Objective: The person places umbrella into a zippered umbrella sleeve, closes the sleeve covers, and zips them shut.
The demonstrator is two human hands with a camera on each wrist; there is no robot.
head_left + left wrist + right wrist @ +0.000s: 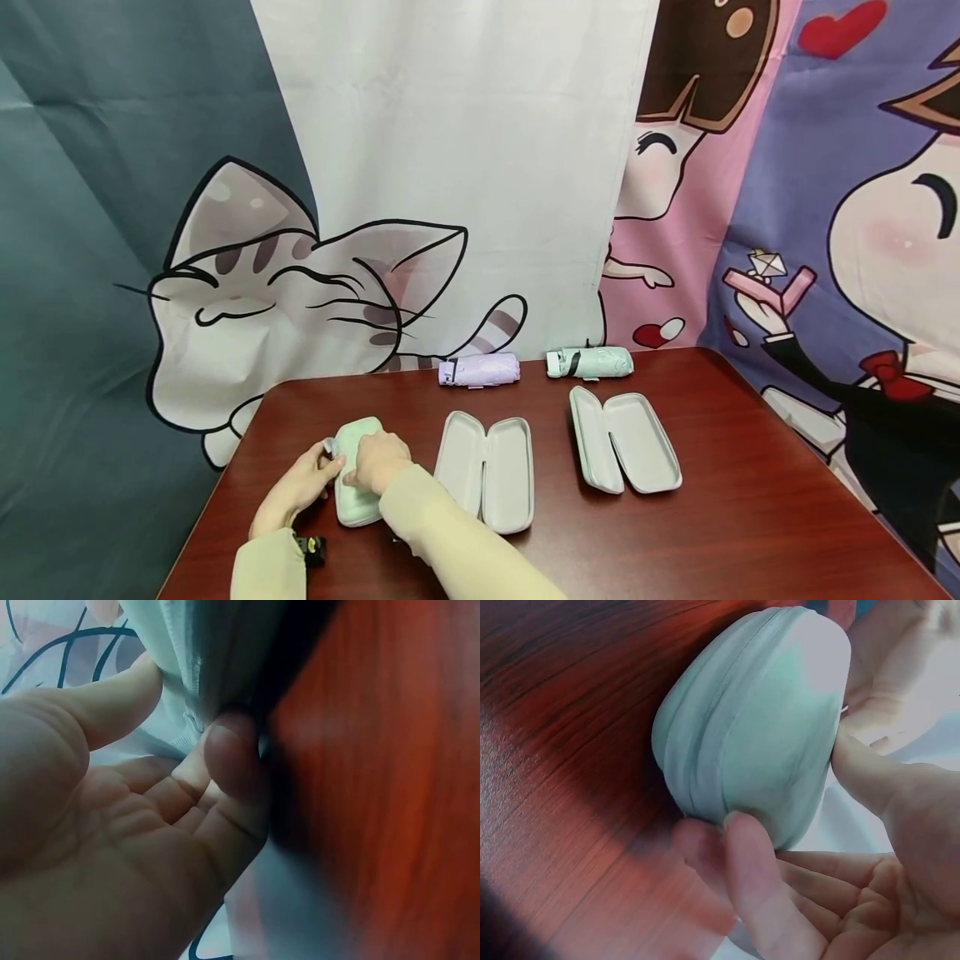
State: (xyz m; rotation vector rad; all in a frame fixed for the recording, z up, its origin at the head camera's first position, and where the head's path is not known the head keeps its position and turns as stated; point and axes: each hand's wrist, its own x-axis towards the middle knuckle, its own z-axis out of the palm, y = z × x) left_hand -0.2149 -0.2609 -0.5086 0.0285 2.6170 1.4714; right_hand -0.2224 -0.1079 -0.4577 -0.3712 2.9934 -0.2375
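A closed mint-green zip case lies on the left part of the table, its zipper seam running around the side. My left hand grips its left edge, thumb against the case and fingertips by the zipper seam in the left wrist view. A small pale tab shows beside that hand. Reaching over from the right, my right hand holds the case too; the right wrist view shows its thumb on one face and fingertips at the seam end.
Right of the hands lies an open pale case, with another open case farther right. At the back edge of the dark red table lie a folded purple umbrella and a folded mint umbrella. A cartoon-printed cloth hangs behind.
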